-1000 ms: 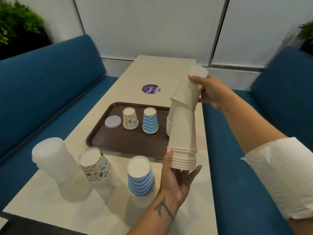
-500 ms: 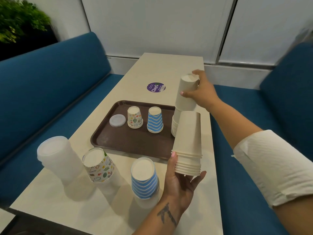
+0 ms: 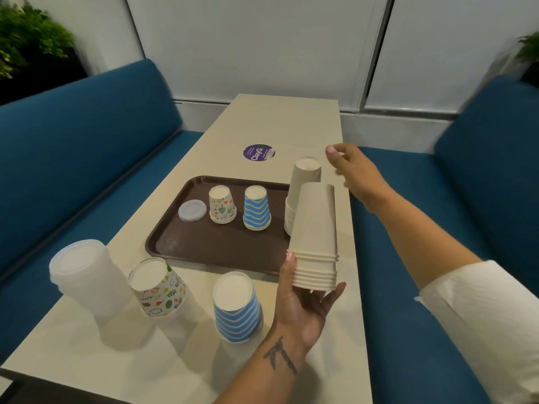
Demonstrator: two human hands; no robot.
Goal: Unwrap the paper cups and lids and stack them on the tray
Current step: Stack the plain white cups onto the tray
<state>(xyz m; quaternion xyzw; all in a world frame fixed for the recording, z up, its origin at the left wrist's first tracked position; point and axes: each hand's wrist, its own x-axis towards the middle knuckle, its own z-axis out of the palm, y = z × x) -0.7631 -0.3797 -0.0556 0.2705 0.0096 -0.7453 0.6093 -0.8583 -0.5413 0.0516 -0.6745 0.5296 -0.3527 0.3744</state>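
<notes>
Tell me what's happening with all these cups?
A person is stacking paper cups onto a brown tray. The left hand holds a nested stack of plain cups upside down. The right hand hovers empty beside the plain stack on the tray. Wrapped sleeves stand on the table.

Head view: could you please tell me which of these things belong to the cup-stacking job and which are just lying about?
Job:
tray
plain stack in left hand
plain stack on tray, right hand beside it
striped cups
doodle cups
lid
wrapped lids
wrapped doodle cups
wrapped striped cups

Lying about:
purple sticker
plants
</notes>
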